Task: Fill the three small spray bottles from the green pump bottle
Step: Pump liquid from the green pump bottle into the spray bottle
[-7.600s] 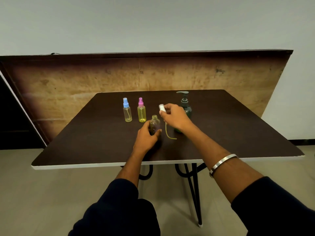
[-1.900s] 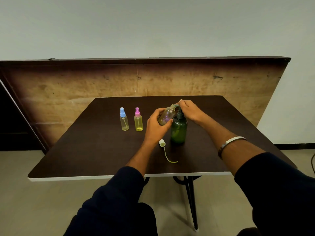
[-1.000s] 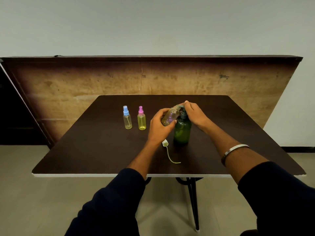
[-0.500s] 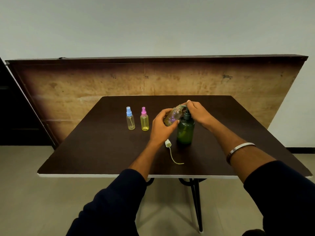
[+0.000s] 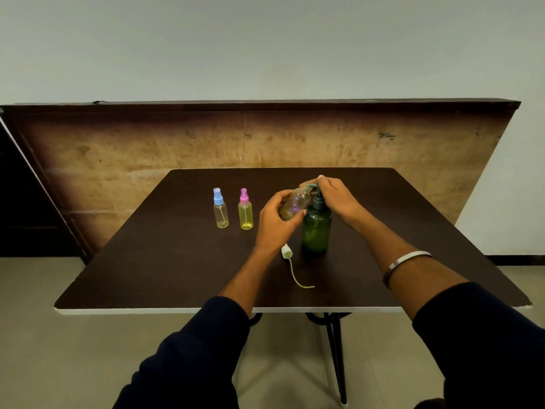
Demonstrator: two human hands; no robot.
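The left hand point(image 5: 275, 221) is wrapped around the small clear uncapped spray bottle point(image 5: 295, 203), tilted so its open neck points up and right under the spout of the dark green translucent pump bottle point(image 5: 316, 228). Same grip as half a second ago, same tilt, no real change there. The right hand point(image 5: 336, 199) sits curled over the grey-green pump head point(image 5: 318, 200), fingers on top of it, just as it did a second back; whether it is pressing down I cannot tell. The green bottle stands upright on the dark brown table point(image 5: 165, 261), near the middle, right where it stood in the last few frames.

Compare that with several seconds ago: then the little bottle stood on the table and the right hand held its white spray cap with the thin curved dip tube point(image 5: 287, 251). Now that cap lies loose on the table, just in front of the left wrist and beside the green bottle's base.

Off to the left, the blue-capped small spray bottle point(image 5: 220, 209) and the pink-capped small spray bottle point(image 5: 245, 210) stand upright side by side, both showing yellowish liquid, unmoved throughout.
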